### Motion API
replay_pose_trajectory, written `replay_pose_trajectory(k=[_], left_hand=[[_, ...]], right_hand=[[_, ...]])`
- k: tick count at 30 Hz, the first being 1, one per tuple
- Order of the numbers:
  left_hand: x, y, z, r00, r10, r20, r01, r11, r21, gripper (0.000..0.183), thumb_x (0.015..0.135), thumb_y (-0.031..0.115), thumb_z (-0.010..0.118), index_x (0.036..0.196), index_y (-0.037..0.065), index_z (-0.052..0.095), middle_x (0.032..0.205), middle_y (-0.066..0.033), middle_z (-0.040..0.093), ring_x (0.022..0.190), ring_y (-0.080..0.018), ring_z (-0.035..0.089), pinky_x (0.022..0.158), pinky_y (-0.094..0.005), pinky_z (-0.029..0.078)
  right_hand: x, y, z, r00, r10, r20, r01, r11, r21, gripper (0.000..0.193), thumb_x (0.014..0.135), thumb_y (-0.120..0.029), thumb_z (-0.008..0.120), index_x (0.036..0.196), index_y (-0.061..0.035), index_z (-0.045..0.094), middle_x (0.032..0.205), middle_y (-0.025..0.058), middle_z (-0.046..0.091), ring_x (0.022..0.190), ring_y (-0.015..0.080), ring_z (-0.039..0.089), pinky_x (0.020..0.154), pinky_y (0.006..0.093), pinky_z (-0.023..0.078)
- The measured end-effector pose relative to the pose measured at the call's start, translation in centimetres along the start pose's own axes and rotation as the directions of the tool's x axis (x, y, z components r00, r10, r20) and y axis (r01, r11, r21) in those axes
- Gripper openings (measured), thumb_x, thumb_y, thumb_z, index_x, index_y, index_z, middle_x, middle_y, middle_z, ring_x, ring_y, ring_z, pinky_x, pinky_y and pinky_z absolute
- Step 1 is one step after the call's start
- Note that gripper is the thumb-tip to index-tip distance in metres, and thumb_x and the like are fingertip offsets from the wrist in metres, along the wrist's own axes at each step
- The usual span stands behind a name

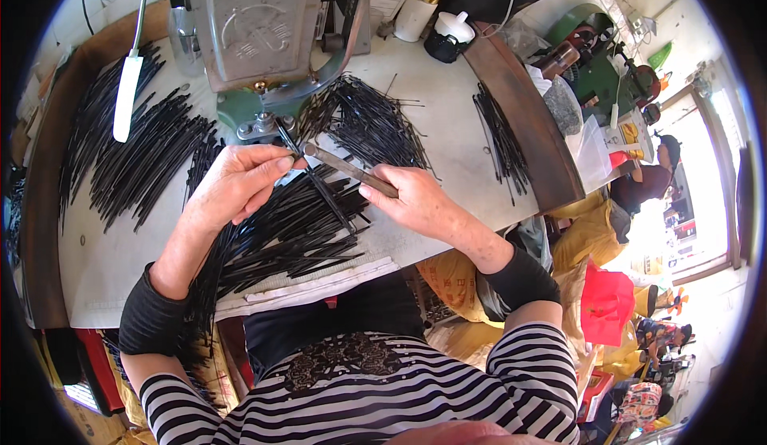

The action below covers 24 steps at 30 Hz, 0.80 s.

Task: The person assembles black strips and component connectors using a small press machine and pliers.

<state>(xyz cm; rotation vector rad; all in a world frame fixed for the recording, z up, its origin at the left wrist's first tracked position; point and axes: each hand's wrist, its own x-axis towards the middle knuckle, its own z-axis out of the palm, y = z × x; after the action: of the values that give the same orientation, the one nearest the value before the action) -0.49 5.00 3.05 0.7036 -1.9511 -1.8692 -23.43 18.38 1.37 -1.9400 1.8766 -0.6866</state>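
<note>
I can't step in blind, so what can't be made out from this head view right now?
- Tip of the flat grey metal bar: covered by the left hand.
- Its other end: inside the right hand.
- Top of the green metal press machine: cut off by the upper edge.
- Single thin black rods: too fine to count.

One head-worn fisheye looks steeply down, close over the worktable (447, 101) and lap.

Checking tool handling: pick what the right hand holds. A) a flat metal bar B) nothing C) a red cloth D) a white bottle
A: the right hand grips a flat metal bar that points toward the left hand beside the green press.
</note>
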Motion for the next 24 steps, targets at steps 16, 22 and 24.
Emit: replay_pose_trajectory(k=[16,22,24], left_hand=[[0.3,-0.7,0.2,1.0,-0.008,-0.003,0.008,0.997,0.071,0.027,0.094,0.017,0.046,0.101,-0.004,0.061,0.041,0.0056,0.039,0.031,-0.0007,0.03,0.033,-0.0158,0.022],[0.3,-0.7,0.3,1.0,-0.013,-0.017,0.014,0.998,0.059,0.026,0.094,0.017,0.047,0.099,-0.004,0.062,0.041,0.0062,0.038,0.031,-0.0008,0.029,0.033,-0.0163,0.021],[0.3,-0.7,0.4,1.0,-0.021,-0.02,0.022,0.998,0.054,0.026,0.094,0.017,0.047,0.099,-0.004,0.061,0.041,0.0063,0.038,0.031,-0.0008,0.028,0.033,-0.0165,0.021]], right_hand=[[-0.6,-1.2,-0.1,0.996,-0.084,-0.009,0.081,0.979,-0.185,0.022,0.085,-0.022,0.058,0.085,-0.0006,0.06,0.077,0.0115,0.06,0.066,0.0301,0.058,0.058,0.0371,0.046],[-0.7,-0.8,0.1,0.995,-0.098,-0.019,0.094,0.982,-0.166,0.021,0.085,-0.021,0.058,0.086,0.0002,0.059,0.076,0.0132,0.061,0.066,0.0313,0.058,0.058,0.0377,0.046],[-0.8,-0.8,0.1,0.994,-0.109,-0.023,0.104,0.982,-0.161,0.021,0.085,-0.021,0.057,0.086,0.0006,0.059,0.076,0.0134,0.06,0.066,0.0316,0.058,0.058,0.0378,0.046]])
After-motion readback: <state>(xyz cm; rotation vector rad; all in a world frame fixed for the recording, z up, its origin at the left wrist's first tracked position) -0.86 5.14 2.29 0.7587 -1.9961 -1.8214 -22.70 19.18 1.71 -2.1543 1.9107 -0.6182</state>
